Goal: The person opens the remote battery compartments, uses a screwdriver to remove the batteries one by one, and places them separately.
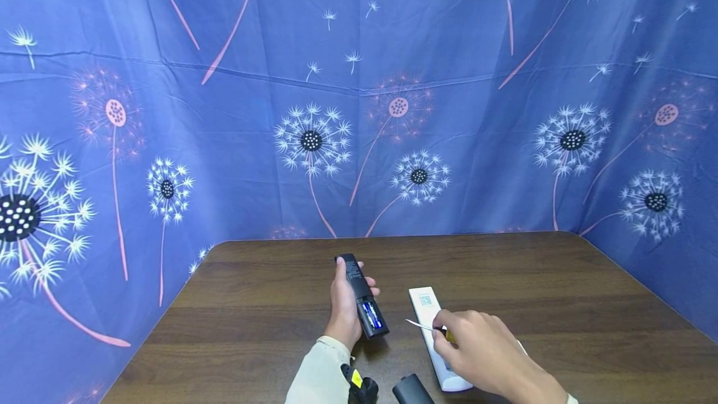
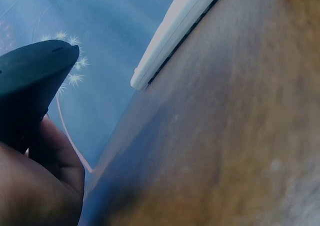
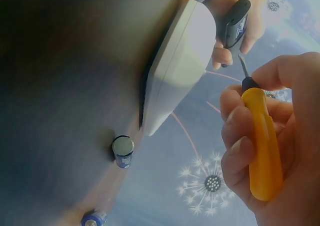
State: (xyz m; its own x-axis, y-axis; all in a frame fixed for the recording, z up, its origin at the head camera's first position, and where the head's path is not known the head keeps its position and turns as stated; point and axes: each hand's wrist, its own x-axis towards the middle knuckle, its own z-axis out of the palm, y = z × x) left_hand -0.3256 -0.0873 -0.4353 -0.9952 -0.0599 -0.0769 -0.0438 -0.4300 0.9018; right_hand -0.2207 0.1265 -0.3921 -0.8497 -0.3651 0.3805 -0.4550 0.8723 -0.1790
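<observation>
Right hand (image 1: 488, 346) grips yellow tool (image 3: 265, 148); only its camera shows loose batteries (image 3: 123, 152).

left grip (image 2: 42, 186) holds black device (image 2: 32, 70) | white device (image 2: 172, 33) on wooden table (image 2: 225, 131) | blue cloth (image 2: 110, 95) behind

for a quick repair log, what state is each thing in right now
black remote: held in the left hand, open at one end
blue batteries: exposed inside the black remote
screwdriver: gripped by the right hand, tip touching nothing
white remote: lying on the table, QR code up
loose batteries: on the table
black piece: partly out of frame
</observation>
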